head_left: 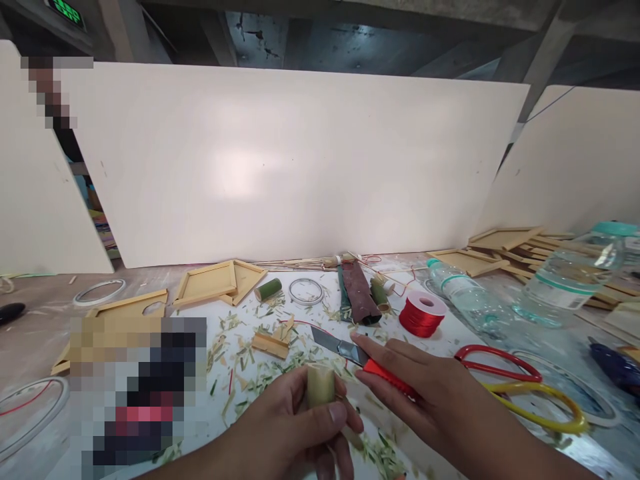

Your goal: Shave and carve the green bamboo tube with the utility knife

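Observation:
Near the front of the table, my left hand (300,423) is closed around a short piece of peeled bamboo (321,385), pale green and held upright. Just to its right, my right hand (415,383) grips a utility knife (387,377) by its red handle. The knife's blade (333,344) is out and points up and left, above and apart from the bamboo's top end. Green and pale shavings (280,373) lie scattered under and around both hands. A bent strip of light wood (271,345) rests among them.
A spool of red cord (423,315), a green bamboo piece (268,289) and a metal ring (306,291) lie farther back. Red-and-yellow-handled scissors (500,365) and clear plastic bottles (570,277) stand or lie right. Wooden frames (205,283) lie left, before a white partition (300,167).

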`<state>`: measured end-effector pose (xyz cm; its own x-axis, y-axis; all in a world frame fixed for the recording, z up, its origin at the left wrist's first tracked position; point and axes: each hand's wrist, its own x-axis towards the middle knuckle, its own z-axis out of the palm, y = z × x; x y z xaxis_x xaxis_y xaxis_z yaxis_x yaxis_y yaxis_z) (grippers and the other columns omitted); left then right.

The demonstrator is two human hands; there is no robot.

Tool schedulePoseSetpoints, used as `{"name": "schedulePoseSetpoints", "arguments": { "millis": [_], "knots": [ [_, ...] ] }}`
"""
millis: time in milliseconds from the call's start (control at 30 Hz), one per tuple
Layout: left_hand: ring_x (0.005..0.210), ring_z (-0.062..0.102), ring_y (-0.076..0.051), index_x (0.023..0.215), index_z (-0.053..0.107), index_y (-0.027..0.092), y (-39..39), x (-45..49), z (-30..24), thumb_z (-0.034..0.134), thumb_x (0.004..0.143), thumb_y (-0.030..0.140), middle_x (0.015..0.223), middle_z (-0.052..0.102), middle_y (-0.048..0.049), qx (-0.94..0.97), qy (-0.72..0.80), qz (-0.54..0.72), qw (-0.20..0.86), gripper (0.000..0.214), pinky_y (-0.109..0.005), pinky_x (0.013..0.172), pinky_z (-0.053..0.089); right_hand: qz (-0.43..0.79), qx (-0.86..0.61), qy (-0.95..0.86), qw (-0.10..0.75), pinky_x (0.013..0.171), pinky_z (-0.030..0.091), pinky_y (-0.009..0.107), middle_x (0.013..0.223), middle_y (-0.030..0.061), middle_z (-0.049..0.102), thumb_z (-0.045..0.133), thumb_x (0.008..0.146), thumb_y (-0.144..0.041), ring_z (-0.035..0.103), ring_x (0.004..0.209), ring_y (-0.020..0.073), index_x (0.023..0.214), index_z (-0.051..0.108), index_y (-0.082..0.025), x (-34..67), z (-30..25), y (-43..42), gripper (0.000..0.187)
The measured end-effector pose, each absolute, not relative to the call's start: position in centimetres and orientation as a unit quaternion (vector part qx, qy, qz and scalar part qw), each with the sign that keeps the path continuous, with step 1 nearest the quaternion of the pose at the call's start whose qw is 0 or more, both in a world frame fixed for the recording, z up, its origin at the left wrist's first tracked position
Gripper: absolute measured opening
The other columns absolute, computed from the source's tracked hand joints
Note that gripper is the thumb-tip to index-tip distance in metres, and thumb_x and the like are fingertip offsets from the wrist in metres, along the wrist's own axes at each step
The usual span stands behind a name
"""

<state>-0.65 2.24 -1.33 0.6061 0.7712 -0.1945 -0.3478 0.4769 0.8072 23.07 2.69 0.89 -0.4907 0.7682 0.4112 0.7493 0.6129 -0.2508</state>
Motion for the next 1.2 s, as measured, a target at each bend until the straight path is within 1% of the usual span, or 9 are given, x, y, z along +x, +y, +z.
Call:
{"name": "schedulePoseSetpoints", "arguments": {
  "millis": [133, 267, 400, 633, 800, 900, 967, 1033, 1200],
  "knots": [
    [0.049, 0.067, -0.009, 0.109, 0.064, 0.015, 2.2, -0.6, -1.0, 0.086, 0.085, 0.04, 0.083, 0.075, -0.0045, 0.356, 0.301, 0.324, 0.823, 0.041, -0.015, 0.041, 0.046, 0.047, -0.429, -0.865, 0.256, 0.066, 0.066, 0.037, 0.094, 0.0049, 0.079, 0.04, 0.114, -0.048, 0.081, 0.078, 0.0246, 0.149, 0.063, -0.025, 22.9, 1.1, 2.5, 0.047],
    [0.035, 0.043, -0.002, 0.087, 0.06, 0.02, 2.0, -0.6, -0.6, 0.09, 0.078, 0.044, 0.061, 0.059, 0.0081, 0.339, 0.307, 0.34, 0.822, 0.04, -0.015, 0.034, 0.03, 0.063, -0.422, -0.868, 0.253, 0.068, 0.065, 0.036, 0.097, 0.0043, 0.079, 0.044, 0.114, -0.046, 0.08, 0.079, 0.0237, 0.151, 0.061, -0.028, 22.9, 1.0, 2.2, 0.044],
    [0.036, 0.032, -0.002, 0.089, 0.057, 0.023, 2.0, -0.9, -0.7, 0.092, 0.077, 0.047, 0.051, 0.047, 0.0125, 0.402, 0.321, 0.307, 0.801, 0.044, -0.018, 0.039, 0.024, 0.067, -0.399, -0.888, 0.216, 0.07, 0.065, 0.038, 0.102, 0.0023, 0.079, 0.053, 0.111, -0.039, 0.08, 0.083, 0.0243, 0.151, 0.059, -0.03, 23.0, 1.0, 2.1, 0.041],
    [0.043, 0.038, -0.003, 0.092, 0.055, 0.022, 2.1, -1.3, -1.5, 0.098, 0.067, 0.051, 0.059, 0.053, 0.0098, 0.45, 0.332, 0.305, 0.771, 0.058, -0.021, 0.043, 0.024, 0.082, -0.353, -0.922, 0.138, 0.067, 0.061, 0.035, 0.1, -0.0012, 0.081, 0.07, 0.103, -0.03, 0.08, 0.083, 0.0244, 0.143, 0.062, -0.027, 22.3, 2.0, 1.4, 0.04],
    [0.045, 0.038, -0.004, 0.105, 0.058, 0.02, 1.5, -1.4, -1.6, 0.093, 0.073, 0.056, 0.061, 0.053, 0.0093, 0.481, 0.381, 0.289, 0.735, 0.06, -0.022, 0.044, 0.023, 0.043, -0.343, -0.932, 0.111, 0.062, 0.06, 0.032, 0.095, -0.0032, 0.078, 0.074, 0.101, -0.025, 0.08, 0.078, 0.0211, 0.145, 0.058, -0.025, 22.0, 2.1, 1.2, 0.047],
    [0.05, 0.035, -0.004, 0.104, 0.06, 0.019, 1.4, -1.2, -1.1, 0.092, 0.074, 0.056, 0.066, 0.053, 0.0087, 0.481, 0.378, 0.295, 0.734, 0.057, -0.022, 0.047, 0.023, -0.027, -0.324, -0.935, 0.141, 0.053, 0.057, 0.033, 0.089, -0.0041, 0.076, 0.059, 0.11, -0.037, 0.078, 0.067, 0.0204, 0.148, 0.051, -0.024, 21.9, 0.9, 1.3, 0.041],
    [0.053, 0.036, -0.005, 0.101, 0.061, 0.019, 1.4, -1.0, -0.8, 0.093, 0.075, 0.054, 0.068, 0.053, 0.0076, 0.485, 0.347, 0.319, 0.736, 0.054, -0.022, 0.05, 0.026, -0.083, -0.316, -0.927, 0.183, 0.046, 0.054, 0.033, 0.084, -0.0043, 0.075, 0.034, 0.117, -0.043, 0.077, 0.06, 0.0192, 0.146, 0.051, -0.023, 21.7, 0.1, 1.2, 0.038],
    [0.054, 0.038, -0.006, 0.093, 0.062, 0.019, 1.4, -0.8, -0.7, 0.091, 0.077, 0.054, 0.067, 0.053, 0.0073, 0.492, 0.334, 0.34, 0.728, 0.049, -0.022, 0.052, 0.028, -0.129, -0.32, -0.914, 0.216, 0.04, 0.051, 0.032, 0.08, -0.0033, 0.074, 0.015, 0.119, -0.041, 0.075, 0.053, 0.0179, 0.14, 0.055, -0.021, 21.5, -0.3, 1.1, 0.05],
    [0.037, 0.028, -0.005, 0.08, 0.048, 0.025, 1.3, -0.4, -1.2, 0.077, 0.087, 0.065, 0.047, 0.04, 0.0135, 0.472, 0.413, 0.312, 0.714, 0.049, -0.022, 0.039, 0.021, -0.165, -0.413, -0.86, 0.249, 0.045, 0.06, 0.034, 0.085, 0.0045, 0.08, 0.015, 0.118, -0.042, 0.08, 0.059, 0.0229, 0.139, 0.063, -0.015, 22.1, 0.8, 1.4, 0.059]
  ]
}}
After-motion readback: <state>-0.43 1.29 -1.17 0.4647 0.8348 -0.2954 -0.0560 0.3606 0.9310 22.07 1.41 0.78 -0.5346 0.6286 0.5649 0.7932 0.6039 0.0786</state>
